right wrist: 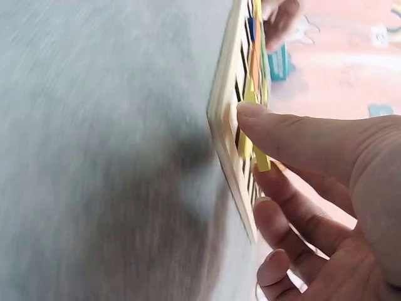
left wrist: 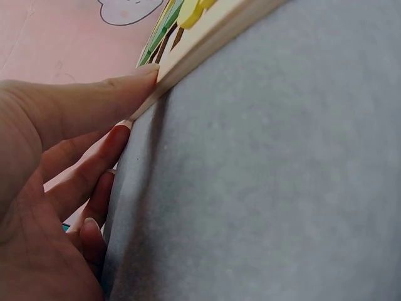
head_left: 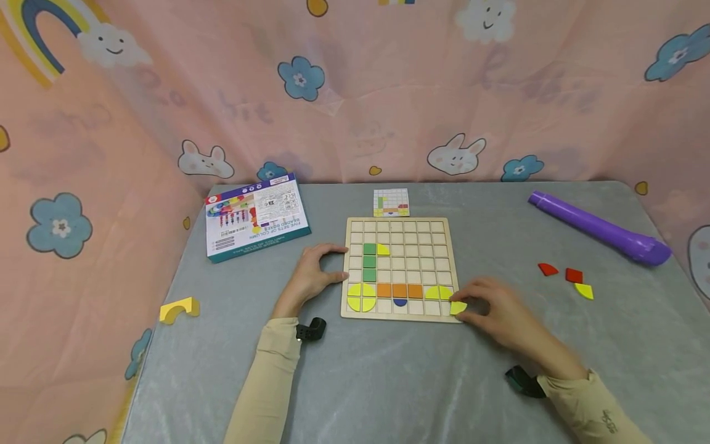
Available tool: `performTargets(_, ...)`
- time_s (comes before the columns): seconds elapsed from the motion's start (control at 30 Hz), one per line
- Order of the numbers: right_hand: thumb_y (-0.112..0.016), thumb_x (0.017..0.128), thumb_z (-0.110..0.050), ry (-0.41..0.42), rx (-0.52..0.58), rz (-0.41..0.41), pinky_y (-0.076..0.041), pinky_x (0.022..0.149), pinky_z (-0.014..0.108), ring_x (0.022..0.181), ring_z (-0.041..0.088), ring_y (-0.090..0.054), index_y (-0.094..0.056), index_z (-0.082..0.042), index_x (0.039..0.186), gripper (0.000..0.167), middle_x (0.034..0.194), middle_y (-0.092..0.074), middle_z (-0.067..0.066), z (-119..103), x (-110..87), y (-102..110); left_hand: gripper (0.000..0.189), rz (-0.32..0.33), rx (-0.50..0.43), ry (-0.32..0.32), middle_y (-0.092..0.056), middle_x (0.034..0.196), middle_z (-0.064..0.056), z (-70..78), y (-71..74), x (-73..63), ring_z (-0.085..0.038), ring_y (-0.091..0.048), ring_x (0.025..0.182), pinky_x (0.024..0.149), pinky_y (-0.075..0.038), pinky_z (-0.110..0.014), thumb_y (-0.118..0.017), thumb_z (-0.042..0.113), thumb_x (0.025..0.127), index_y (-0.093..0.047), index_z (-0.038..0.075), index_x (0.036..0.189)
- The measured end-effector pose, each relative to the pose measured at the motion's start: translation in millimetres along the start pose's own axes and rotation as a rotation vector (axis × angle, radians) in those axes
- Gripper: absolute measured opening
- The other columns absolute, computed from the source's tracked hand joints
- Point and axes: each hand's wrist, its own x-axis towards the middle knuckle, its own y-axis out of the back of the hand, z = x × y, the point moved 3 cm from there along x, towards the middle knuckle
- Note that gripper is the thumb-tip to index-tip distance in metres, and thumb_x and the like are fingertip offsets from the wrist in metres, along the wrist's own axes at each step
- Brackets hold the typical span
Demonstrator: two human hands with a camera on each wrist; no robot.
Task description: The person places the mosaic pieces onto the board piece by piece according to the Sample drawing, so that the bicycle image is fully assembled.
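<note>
A wooden grid board (head_left: 399, 313) lies on the table with flat colored pieces in its cells. Three green squares (head_left: 369, 261) form a column, three orange squares (head_left: 400, 290) a row, and a blue half-circle (head_left: 400, 302) sits below them. Yellow quarter-circles (head_left: 354, 303) make a full circle at the lower left. My left hand (head_left: 310, 274) touches the board's left edge, thumb and index finger apart. Over the lower right corner, my right hand (head_left: 501, 314) pinches a yellow quarter-circle piece (head_left: 458, 308) between thumb and finger; the right wrist view shows this piece (right wrist: 262, 159) from the side.
A pattern card (head_left: 391, 203) lies behind the board. To the right are red pieces (head_left: 574, 275), another yellow quarter-circle (head_left: 584, 291) and a purple tube-like object (head_left: 599, 228). On the left are a printed box (head_left: 257, 219) and a yellow arch block (head_left: 179, 309).
</note>
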Motion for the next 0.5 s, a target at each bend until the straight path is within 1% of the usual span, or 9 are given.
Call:
performTargets(0.07, -0.089, 0.082, -0.004, -0.007, 0.012, -0.018, -0.053, 0.096, 0.057, 0.109, 0.030, -0.062, -0.081, -0.016, 0.108, 0.029, 0.114, -0.072, 0.007, -1.9, 3.8, -4.2, 0.051, -0.001, 0.002, -0.003, -0.060, 0.152, -0.007, 0.5, -0.2, 0.0, -0.031, -0.043, 0.143, 0.124, -0.034, -0.054, -0.088, 0.012, 0.087, -0.072, 0.020, 0.135)
performTargets(0.13, -0.089, 0.082, -0.004, -0.012, 0.009, -0.027, -0.053, 0.095, 0.055, 0.108, 0.028, -0.061, -0.082, -0.017, 0.108, 0.030, 0.114, -0.070, 0.006, -2.9, 6.8, -6.9, 0.051, -0.001, 0.002, -0.004, -0.060, 0.152, -0.007, 0.8, -0.4, -0.2, -0.031, -0.043, 0.143, 0.124, -0.034, -0.054, -0.088, 0.012, 0.087, -0.072, 0.020, 0.135)
performTargets(0.33, -0.091, 0.081, -0.005, 0.033, 0.005, -0.017, -0.052, 0.089, 0.046, 0.104, 0.024, -0.058, -0.084, -0.015, 0.110, 0.031, 0.110, -0.069, 0.003, -3.5, 11.3, -10.2, 0.051, 0.002, -0.001, 0.006, -0.059, 0.153, -0.006, 0.1, -0.5, -0.3, -0.030, -0.043, 0.143, 0.124, -0.034, -0.054, -0.088, 0.012, 0.087, -0.072, 0.021, 0.135)
performTargets(0.43, -0.090, 0.081, -0.004, 0.023, 0.019, -0.015, -0.053, 0.092, 0.049, 0.106, 0.026, -0.059, -0.083, -0.014, 0.111, 0.033, 0.113, -0.070, 0.005, -2.7, 11.3, -11.0, 0.051, 0.001, -0.002, 0.009, -0.059, 0.153, -0.006, -0.4, -0.3, -0.5, -0.030, -0.043, 0.144, 0.124, -0.034, -0.054, -0.088, 0.013, 0.088, -0.072, 0.021, 0.136)
performTargets(0.5, -0.090, 0.081, -0.003, 0.010, 0.026, -0.008, -0.054, 0.092, 0.048, 0.106, 0.025, -0.059, -0.083, -0.015, 0.108, 0.030, 0.113, -0.071, 0.004, -1.9, 11.1, -11.4, 0.051, 0.001, -0.005, 0.010, -0.059, 0.153, -0.006, -0.9, -0.1, -0.4, -0.031, -0.043, 0.144, 0.125, -0.033, -0.054, -0.088, 0.012, 0.088, -0.072, 0.021, 0.135)
